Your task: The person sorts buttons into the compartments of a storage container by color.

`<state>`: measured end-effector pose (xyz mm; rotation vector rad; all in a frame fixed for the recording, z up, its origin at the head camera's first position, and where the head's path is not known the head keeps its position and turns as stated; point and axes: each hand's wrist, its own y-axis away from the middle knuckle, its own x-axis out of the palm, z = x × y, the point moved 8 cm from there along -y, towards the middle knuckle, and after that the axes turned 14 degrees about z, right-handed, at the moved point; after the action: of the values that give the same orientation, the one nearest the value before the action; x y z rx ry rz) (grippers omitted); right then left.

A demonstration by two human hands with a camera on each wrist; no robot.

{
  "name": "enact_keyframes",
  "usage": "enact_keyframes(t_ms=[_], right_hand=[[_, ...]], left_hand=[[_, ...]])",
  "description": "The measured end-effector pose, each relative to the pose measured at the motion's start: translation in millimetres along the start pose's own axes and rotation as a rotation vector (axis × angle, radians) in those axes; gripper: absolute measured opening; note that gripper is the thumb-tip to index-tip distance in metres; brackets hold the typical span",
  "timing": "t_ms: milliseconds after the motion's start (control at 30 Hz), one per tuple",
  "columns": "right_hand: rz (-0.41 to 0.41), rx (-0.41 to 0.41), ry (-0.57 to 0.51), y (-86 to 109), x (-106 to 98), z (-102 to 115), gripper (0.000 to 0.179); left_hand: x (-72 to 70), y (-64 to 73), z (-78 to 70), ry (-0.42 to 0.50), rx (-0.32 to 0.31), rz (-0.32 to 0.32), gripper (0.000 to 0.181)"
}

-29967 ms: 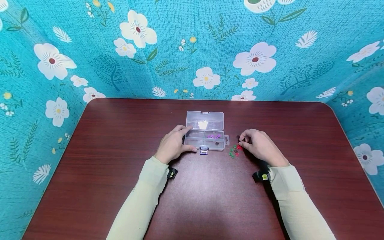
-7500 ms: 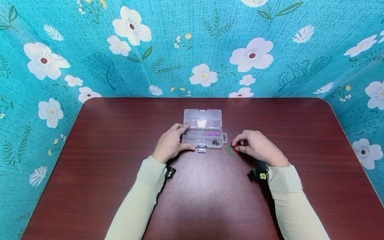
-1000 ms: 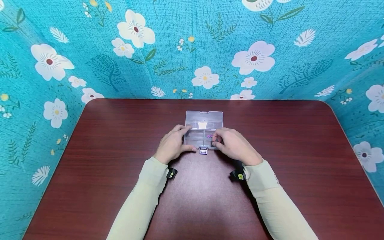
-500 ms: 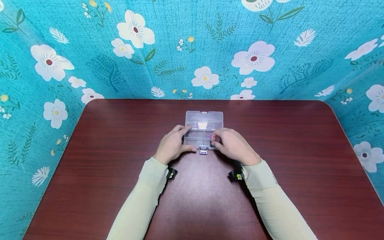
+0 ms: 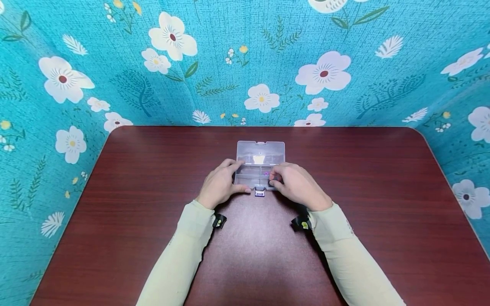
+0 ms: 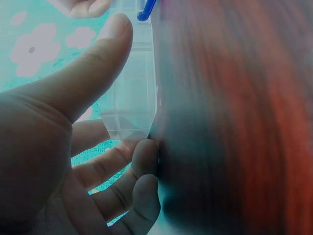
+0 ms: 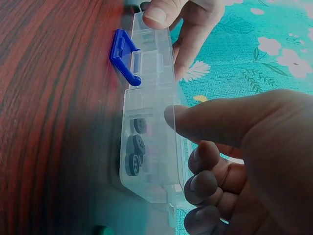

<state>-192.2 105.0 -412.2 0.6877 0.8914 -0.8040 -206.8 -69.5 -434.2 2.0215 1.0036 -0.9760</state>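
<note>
A clear plastic compartment box (image 5: 246,176) lies on the table with its lid (image 5: 249,153) raised at the back. My left hand (image 5: 217,185) grips the left end, thumb on the front edge and fingers round the far side. My right hand (image 5: 300,187) reaches over the right end, its thumb tip at the rim of the front right compartment. Several dark buttons (image 7: 139,144) show in that compartment through the wall. Purple buttons (image 5: 266,173) sit in the back right compartment, partly covered by the right hand. I cannot tell whether the right fingertips hold anything.
A blue latch (image 7: 120,54) hangs open at the front of the box. One green button (image 7: 103,230) shows on the table beside the right end; the right hand hides that area in the head view. A floral cloth (image 5: 264,98) rises behind the table.
Over the longer span, dark buttons went from the table into the front right compartment. In the last second the right hand shifted slightly left over the box; the left hand kept its grip.
</note>
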Motion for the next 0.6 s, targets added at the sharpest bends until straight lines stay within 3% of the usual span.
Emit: enact_keyframes(t_ms=[600], right_hand=[[-0.012, 0.003, -0.053, 8.4, -8.4, -5.0, 0.006]], left_hand=[[-1.3, 1.2, -0.8, -0.004, 0.0, -0.003, 0.09]])
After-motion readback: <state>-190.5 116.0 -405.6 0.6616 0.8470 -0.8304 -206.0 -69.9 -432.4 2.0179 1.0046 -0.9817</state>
